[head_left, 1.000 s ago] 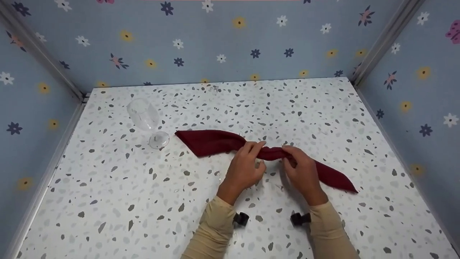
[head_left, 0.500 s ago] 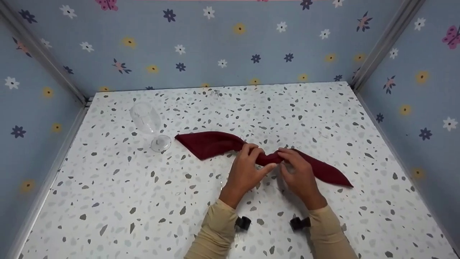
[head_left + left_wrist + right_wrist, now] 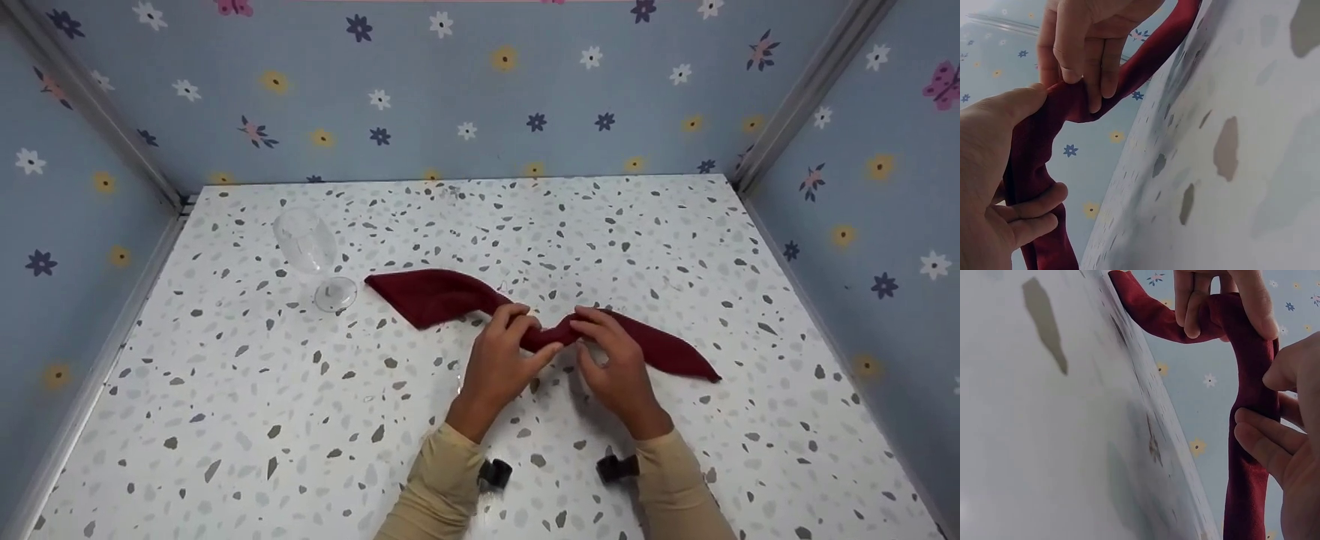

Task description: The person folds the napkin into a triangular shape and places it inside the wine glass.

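A dark red cloth napkin (image 3: 442, 296), gathered into a narrow band in the middle, spreads to a flat pointed end on each side. My left hand (image 3: 499, 367) grips the band left of its middle, thumb along the near side and fingers curled over it, as the left wrist view shows on the cloth (image 3: 1033, 146). Close by on the right, my right hand (image 3: 619, 367) pinches the band between thumb and fingers. Both wrist views show the gripped stretch raised off the table, bending between the hands. A clear stemmed glass (image 3: 306, 240) stands left of the napkin.
The speckled white table (image 3: 247, 360) is enclosed by blue flowered panels (image 3: 420, 90) at the back and both sides. A black wrist mount (image 3: 495, 474) sticks inward from the left sleeve, and another mount (image 3: 618, 469) from the right.
Both hands have shifted slightly left and toward me, the left thumb now stretched along the band. The napkin's right tip has drawn inward to the left. The glass stays put.
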Tool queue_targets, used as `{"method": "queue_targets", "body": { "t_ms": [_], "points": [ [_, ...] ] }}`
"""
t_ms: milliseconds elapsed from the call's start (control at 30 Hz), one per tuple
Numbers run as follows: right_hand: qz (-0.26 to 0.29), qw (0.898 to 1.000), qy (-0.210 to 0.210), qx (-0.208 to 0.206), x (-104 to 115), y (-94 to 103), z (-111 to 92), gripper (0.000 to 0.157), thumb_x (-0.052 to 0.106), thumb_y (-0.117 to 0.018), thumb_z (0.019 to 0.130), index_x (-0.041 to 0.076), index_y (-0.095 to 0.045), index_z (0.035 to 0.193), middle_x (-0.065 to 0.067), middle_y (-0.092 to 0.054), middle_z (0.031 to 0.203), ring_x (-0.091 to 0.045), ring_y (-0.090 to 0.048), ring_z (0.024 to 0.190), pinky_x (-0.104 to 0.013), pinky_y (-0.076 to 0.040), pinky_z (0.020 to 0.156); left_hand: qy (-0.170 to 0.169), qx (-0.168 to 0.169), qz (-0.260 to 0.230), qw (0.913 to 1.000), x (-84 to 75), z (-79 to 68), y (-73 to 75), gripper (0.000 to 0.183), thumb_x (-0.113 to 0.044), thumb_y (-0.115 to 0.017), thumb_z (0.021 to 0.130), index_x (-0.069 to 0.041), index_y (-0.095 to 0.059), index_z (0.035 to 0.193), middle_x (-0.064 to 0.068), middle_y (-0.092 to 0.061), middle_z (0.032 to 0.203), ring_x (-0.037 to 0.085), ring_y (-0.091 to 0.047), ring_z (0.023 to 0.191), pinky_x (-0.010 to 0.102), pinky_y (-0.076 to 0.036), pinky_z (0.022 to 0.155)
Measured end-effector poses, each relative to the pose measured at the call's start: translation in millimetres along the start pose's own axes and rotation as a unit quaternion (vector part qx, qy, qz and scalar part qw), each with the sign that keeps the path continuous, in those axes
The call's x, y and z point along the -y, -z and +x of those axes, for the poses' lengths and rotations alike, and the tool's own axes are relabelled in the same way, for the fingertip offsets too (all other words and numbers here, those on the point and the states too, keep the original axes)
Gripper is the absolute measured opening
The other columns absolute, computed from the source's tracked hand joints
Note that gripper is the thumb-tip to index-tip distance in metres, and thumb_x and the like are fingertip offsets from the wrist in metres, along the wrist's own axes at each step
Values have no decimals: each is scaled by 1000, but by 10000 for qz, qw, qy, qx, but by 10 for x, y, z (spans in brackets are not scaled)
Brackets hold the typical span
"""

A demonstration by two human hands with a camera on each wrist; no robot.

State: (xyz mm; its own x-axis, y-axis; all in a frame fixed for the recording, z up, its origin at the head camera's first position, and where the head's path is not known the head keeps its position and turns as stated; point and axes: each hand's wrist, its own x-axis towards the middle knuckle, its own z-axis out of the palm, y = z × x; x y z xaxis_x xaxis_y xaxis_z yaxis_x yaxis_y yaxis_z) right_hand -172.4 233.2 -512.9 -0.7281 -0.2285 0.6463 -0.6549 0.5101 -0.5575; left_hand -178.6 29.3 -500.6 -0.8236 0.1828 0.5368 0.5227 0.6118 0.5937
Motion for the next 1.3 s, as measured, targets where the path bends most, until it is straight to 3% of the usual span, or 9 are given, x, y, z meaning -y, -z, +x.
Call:
{"method": "queue_targets", "body": {
  "t_ms": [167, 267, 467, 600, 733, 867, 1067, 1300],
  "points": [
    [318, 9988, -261, -266, 195, -52, 20, 39, -22, -66, 81, -7, -66, 117, -30, -55, 127, -31, -65, 106, -35, -56, 87, -242, -163, -53, 9996, 89, -113, 56, 31, -38, -83, 83, -11, -71, 94, 10, -64, 116, 20, -66, 98, 31, -56, 82],
    [447, 9970, -514, -367, 283, -86, 40, 37, -24, -66, 80, -12, -62, 114, -31, -51, 116, -33, -66, 98, -46, -57, 82, -353, -218, -82, 9991, 138, -132, 96, 28, -34, -84, 83, -11, -71, 94, 10, -65, 115, 19, -66, 99, 30, -55, 83],
    [249, 9973, -580, -366, 123, -126, 0, 26, -14, -66, 84, -2, -64, 107, -13, -58, 106, -21, -63, 99, -32, -54, 88, -580, -561, -179, 9966, 199, -126, 135, 24, -26, -84, 83, -9, -70, 93, 9, -66, 116, 18, -67, 101, 27, -55, 83],
    [274, 9983, -393, -333, 60, -123, 1, 13, -5, -68, 88, 0, -67, 101, -9, -62, 103, -20, -60, 99, -28, -49, 90, -721, -826, -269, 9936, 227, -119, 134, 21, -21, -83, 83, -7, -69, 92, 10, -67, 117, 18, -67, 105, 26, -55, 85],
    [341, 9987, -346, -169, 44, -122, 4, 12, -2, -68, 90, 2, -68, 101, -6, -64, 107, -19, -62, 102, -27, -49, 92, -837, -1129, -435, 9891, 259, -128, 144, 21, -17, -83, 83, -5, -68, 93, 11, -68, 117, 18, -67, 106, 27, -55, 86],
    [389, 9979, -503, -136, 57, -97, 7, 18, -9, -69, 88, 3, -69, 100, -10, -66, 104, -20, -64, 100, -30, -53, 89, -997, -1419, -618, 9829, 301, -114, 154, 22, -13, -83, 83, -3, -67, 95, 12, -68, 118, 19, -67, 106, 29, -56, 86],
    [394, 9954, -864, -127, 224, -28, 57, 18, -17, -66, 86, -3, -68, 98, -19, -67, 98, -29, -67, 94, -48, -56, 81, -1239, -1627, -916, 9746, 317, -31, 174, 22, -10, -78, 86, 0, -64, 99, 15, -68, 119, 20, -68, 105, 31, -56, 86],
    [683, 9923, -983, 307, 426, 17, 120, 16, -16, -62, 88, -6, -68, 99, -22, -68, 99, -32, -67, 94, -45, -58, 81, -1065, -1580, -1194, 9744, 273, -34, 206, 24, -9, -74, 88, -1, -61, 106, 9, -68, 121, 17, -66, 108, 31, -55, 88]
  ]
}}
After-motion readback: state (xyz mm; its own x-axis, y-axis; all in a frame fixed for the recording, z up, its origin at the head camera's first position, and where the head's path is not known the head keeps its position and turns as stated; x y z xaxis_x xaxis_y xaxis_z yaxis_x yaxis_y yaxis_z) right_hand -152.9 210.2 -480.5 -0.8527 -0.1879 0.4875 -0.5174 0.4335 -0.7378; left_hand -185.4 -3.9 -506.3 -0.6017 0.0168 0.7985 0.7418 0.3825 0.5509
